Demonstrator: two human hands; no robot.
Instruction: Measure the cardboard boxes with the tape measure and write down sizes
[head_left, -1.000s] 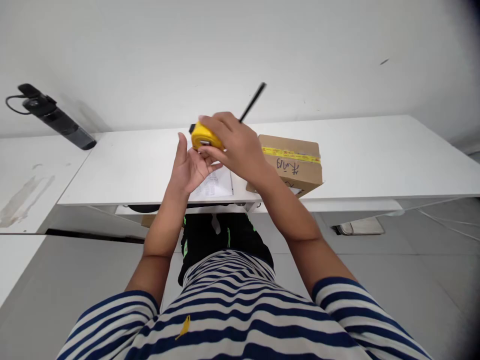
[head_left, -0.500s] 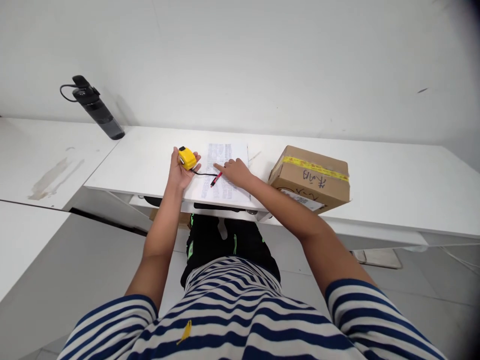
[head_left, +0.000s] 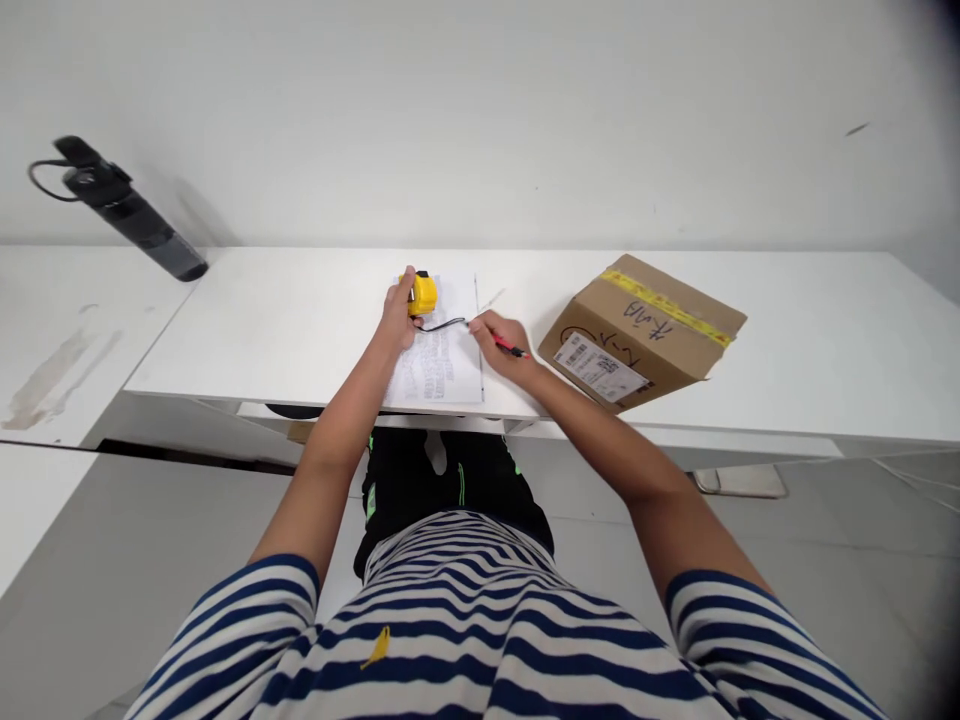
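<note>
A yellow tape measure (head_left: 423, 294) rests on a printed sheet of paper (head_left: 442, 365) on the white table (head_left: 285, 320). My left hand (head_left: 397, 312) is wrapped round its left side. A black strap (head_left: 442, 324) curls from the tape measure toward my right hand (head_left: 501, 344). That hand is closed in a writing grip on a red and black pen (head_left: 510, 347), its tip at the sheet's right edge. A cardboard box (head_left: 641, 335) with yellow tape and a shipping label lies just right of my right hand.
A dark water bottle (head_left: 124, 210) with a loop stands at the back left near the wall. A second white table (head_left: 52, 340) adjoins on the left, stained. Bare tabletop extends right of the box. My legs and the floor are below the table edge.
The tape measure went from my raised right hand into my left and down onto the paper. My right hand lowered to the sheet and took up the pen in a writing grip.
</note>
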